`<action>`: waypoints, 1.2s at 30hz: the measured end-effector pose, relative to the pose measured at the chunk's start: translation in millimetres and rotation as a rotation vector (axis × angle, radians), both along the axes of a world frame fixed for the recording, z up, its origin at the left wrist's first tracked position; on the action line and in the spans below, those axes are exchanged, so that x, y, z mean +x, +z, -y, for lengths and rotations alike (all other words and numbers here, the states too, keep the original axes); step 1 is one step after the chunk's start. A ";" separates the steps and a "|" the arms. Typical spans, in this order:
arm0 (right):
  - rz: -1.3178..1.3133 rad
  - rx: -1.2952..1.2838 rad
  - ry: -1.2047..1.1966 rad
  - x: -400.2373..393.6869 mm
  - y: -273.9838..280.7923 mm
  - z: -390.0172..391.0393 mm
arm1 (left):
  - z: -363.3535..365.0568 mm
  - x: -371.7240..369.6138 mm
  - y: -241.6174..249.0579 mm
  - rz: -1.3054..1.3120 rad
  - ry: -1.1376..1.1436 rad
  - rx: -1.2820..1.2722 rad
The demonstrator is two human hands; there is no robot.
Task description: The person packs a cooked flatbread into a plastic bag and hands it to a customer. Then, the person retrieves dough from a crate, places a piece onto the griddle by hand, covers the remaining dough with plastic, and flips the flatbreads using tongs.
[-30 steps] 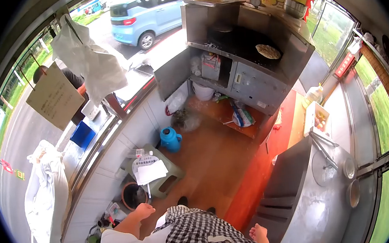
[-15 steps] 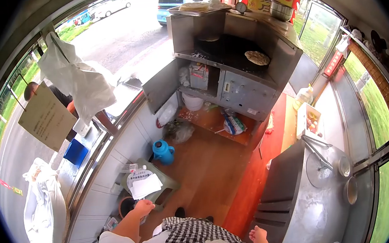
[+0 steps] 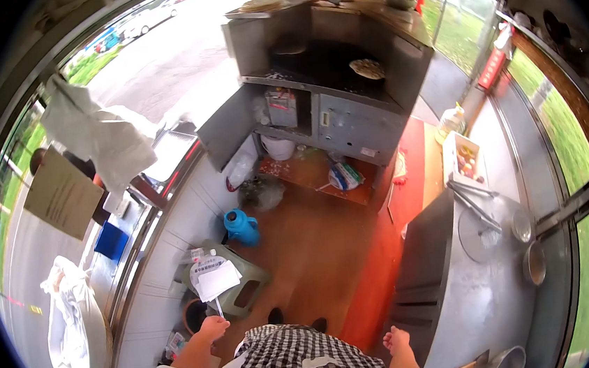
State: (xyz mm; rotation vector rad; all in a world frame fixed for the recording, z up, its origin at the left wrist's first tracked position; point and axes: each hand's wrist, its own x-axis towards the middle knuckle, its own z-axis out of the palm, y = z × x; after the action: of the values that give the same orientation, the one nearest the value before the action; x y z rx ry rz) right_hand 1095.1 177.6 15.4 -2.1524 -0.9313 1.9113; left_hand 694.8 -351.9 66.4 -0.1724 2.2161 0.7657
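Note:
My left hand [image 3: 214,328] is closed, and a thin white stick [image 3: 219,307] points up from its fingers toward the stool; its exact kind is too small to tell. Just beyond lie white paper sheets [image 3: 219,280] and a round printed fan-like disc [image 3: 207,265], on a green plastic stool [image 3: 249,286]. My right hand [image 3: 396,341], fingers curled and nothing visible in them, hangs beside the steel counter [image 3: 453,310]. Between my hands is a black-and-white checked apron [image 3: 309,354].
A griddle stove [image 3: 319,63] with a flatbread [image 3: 367,70] stands ahead. The blue thermos [image 3: 241,227] sits on the floor beside the stool. A pan [image 3: 506,362] and a wooden-handled tool [image 3: 473,363] lie on the counter. A box of eggs [image 3: 465,160] stands at right.
The view has shifted, so the stove appears farther left and higher. The thin white stick now shows in my left hand. My right hand stays low and curled by the counter.

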 end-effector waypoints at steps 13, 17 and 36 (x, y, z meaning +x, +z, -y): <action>0.032 0.096 -0.373 11.2 -13.8 -33.5 | -23.0 -6.0 17.8 -0.033 0.008 0.052; 0.018 0.098 -0.470 11.2 -12.5 -42.5 | -37.6 -19.1 16.0 -0.046 -0.077 -0.012; -0.102 0.072 -0.596 14.6 -29.9 -71.7 | -14.6 1.1 21.7 0.004 0.072 -0.009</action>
State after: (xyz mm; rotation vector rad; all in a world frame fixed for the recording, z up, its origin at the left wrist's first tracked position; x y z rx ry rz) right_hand 1109.7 249.3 -14.4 -1.9671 -0.2791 1.6325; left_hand 695.9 -337.2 88.1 -0.2595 2.2198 0.7941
